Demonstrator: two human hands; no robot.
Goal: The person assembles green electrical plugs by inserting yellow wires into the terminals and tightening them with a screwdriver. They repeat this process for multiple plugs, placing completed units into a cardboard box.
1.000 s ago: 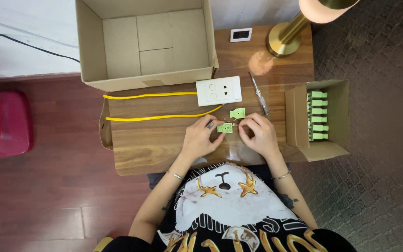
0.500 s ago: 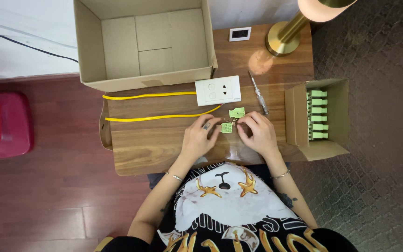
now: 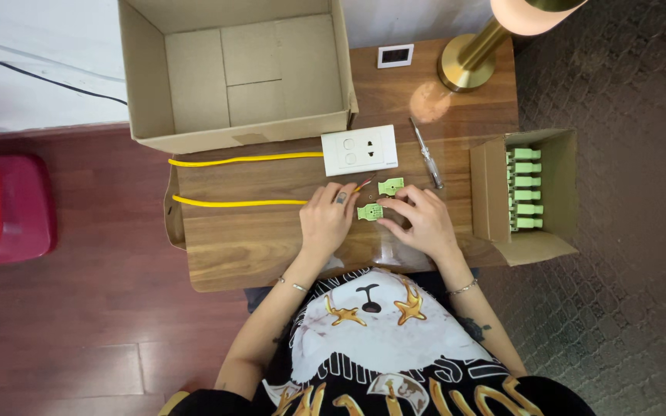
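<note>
- Both forearms reach forward from the torso at the near edge of the view and draw together toward the middle.
- The left hand lies palm down, fingers stretched toward the far side and slightly spread; a ring shows on one finger.
- A thin bracelet circles the left wrist.
- The right hand sits just right of the left one, close but apart, palm down, fingers curled leftward and pinched together at the tips.
- A thin bracelet also circles the right wrist; a dark mark shows on the right forearm near the elbow.
- Both arms are bare below short sleeves.
</note>
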